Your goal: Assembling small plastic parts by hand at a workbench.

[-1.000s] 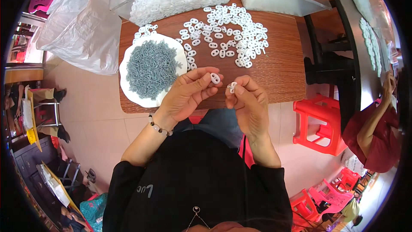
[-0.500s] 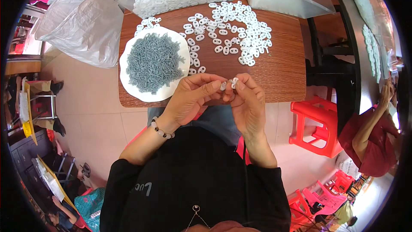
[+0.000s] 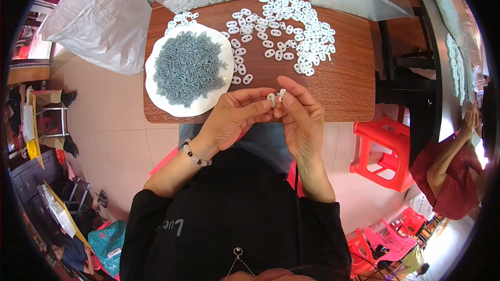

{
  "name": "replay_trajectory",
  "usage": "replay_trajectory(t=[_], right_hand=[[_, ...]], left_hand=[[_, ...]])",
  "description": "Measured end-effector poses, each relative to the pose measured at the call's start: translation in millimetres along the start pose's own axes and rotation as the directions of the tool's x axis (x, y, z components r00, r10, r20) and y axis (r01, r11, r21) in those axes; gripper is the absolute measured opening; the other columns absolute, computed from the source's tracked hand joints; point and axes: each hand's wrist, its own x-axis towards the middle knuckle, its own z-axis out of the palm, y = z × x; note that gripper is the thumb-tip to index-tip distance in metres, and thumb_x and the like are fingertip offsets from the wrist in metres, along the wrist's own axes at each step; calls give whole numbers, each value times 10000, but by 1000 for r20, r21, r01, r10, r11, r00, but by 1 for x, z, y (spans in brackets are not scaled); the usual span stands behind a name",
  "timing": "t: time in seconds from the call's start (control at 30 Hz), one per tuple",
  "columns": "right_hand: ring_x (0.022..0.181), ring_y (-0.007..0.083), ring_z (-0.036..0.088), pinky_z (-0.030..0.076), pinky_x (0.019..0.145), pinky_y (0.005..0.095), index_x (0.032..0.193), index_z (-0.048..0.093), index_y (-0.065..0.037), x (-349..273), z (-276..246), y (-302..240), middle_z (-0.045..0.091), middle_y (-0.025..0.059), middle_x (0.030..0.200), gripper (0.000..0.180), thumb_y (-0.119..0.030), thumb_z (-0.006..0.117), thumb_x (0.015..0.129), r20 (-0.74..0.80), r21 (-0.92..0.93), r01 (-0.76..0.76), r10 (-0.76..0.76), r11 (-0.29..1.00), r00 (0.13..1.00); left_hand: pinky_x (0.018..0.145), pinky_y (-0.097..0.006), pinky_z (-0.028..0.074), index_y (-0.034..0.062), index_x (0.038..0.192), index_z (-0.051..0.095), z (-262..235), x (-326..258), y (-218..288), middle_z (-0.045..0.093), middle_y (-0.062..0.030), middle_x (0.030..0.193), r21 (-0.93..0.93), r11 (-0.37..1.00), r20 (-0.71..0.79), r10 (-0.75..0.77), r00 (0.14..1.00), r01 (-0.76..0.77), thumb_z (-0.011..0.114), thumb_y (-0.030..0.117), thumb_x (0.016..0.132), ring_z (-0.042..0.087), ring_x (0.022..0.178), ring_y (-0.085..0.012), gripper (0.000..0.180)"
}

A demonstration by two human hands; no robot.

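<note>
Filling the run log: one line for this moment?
left hand: pinches white ring | right hand: pinches small white piece | both above table edge

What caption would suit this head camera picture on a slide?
Left hand and right hand pinch small white plastic pieces together beside a white plate of grey screws.

Bright, even daylight fills the scene; shadows under the worktop (image 3: 333, 93) edges stay soft. Glare washes out the upper left corner. Focus is sharp centrally, while fisheye bending and a black rim distort the borders.
</note>
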Motion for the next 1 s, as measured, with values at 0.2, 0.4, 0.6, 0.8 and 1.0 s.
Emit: replay_trajectory(t=[0.2, 0.4, 0.6, 0.8, 1.0], right_hand=[[722, 119, 598, 489, 689, 229, 1074, 601, 47, 1, -3, 5, 661, 104, 905, 203, -44, 574, 894, 38, 10, -1, 1, 1000, 999], [716, 122, 599, 491, 678, 234, 1037, 611, 31, 1, -3, 7, 662, 106, 889, 169, -45, 579, 890, 60, -27, 0, 2, 1000, 998], [714, 112, 598, 486, 646, 230, 1031, 618, 21, 0, -2, 5, 664, 96, 888, 166, -49, 602, 882, 21, -92, -11, 13, 996, 1000], [728, 88, 596, 466, 632, 211, 986, 645, 13, -1, -3, 0, 665, 60, 876, 151, -51, 656, 849, -23, -229, 18, -23, 973, 999], [741, 75, 588, 455, 670, 192, 949, 650, 17, -3, 6, -6, 656, 40, 848, 129, -33, 669, 832, -18, -334, 97, -109, 938, 994]], left_hand=[[764, -241, 535, -33, 1153, 586, -1, 0, -4, 659, -94, 1023, -50, 999, -73, -5, 997, 2, 608, 81, 896, 645, 877, -140, 282], [743, -240, 540, -29, 1118, 608, -2, -1, -3, 669, -95, 987, -65, 998, -93, -16, 996, 10, 609, 105, 898, 655, 851, -146, 257], [756, -267, 553, -2, 1088, 582, -5, 0, 0, 652, -97, 976, -22, 988, -129, 147, 981, -151, 569, 98, 916, 655, 855, -155, 200], [741, -258, 553, 14, 1116, 546, -2, 0, 8, 639, -72, 961, -41, 991, -103, 125, 987, -130, 561, 119, 927, 649, 842, -136, 216], [691, -211, 525, -12, 1157, 562, -8, 1, 6, 643, -64, 933, -42, 995, -38, 91, 995, -93, 562, 125, 931, 618, 785, -104, 265]])
